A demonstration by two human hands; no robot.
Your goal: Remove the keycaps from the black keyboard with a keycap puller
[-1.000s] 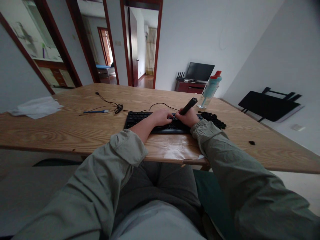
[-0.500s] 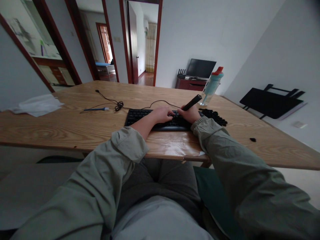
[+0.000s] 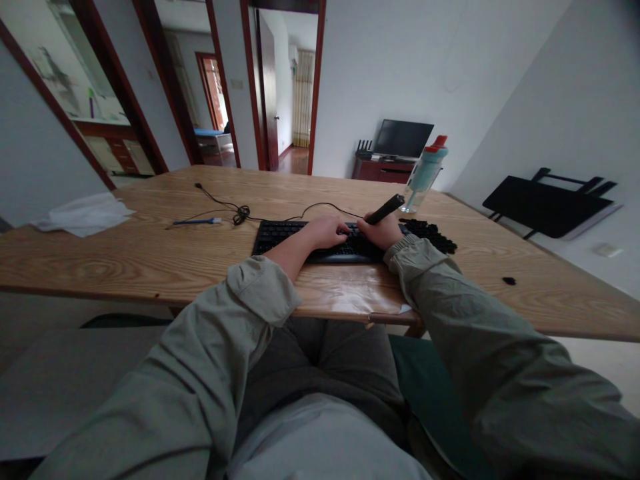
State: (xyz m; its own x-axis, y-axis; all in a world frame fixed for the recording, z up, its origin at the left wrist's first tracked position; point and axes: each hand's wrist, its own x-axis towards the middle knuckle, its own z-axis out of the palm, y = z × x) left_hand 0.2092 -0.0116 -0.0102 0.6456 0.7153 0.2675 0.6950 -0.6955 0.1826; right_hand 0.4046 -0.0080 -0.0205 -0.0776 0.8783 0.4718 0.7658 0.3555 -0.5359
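Observation:
A black keyboard (image 3: 277, 232) lies near the table's front edge, with both hands over it. My right hand (image 3: 384, 232) is wrapped round a thick black-handled tool (image 3: 386, 209), its handle slanting up to the right; the tool's working end is hidden behind the fingers. Close beside it, my left hand (image 3: 325, 232) rests on the keyboard with fingers bent and closed together, and whatever they hold is hidden. Right of the keyboard lies a pile of loose black keycaps (image 3: 434, 237), partly behind my right wrist.
The keyboard cable (image 3: 242, 214) runs left in a bundle. Near it lies a blue-handled brush (image 3: 195, 221). White tissue (image 3: 87, 215) sits at the far left. A clear bottle with a red lid (image 3: 423, 177) stands behind the keycaps. One small black piece (image 3: 509, 281) lies at right.
The view has shifted slightly, moving everything a little right and down in the picture. Both hands keep nearly the same place and grip on the keyboard.

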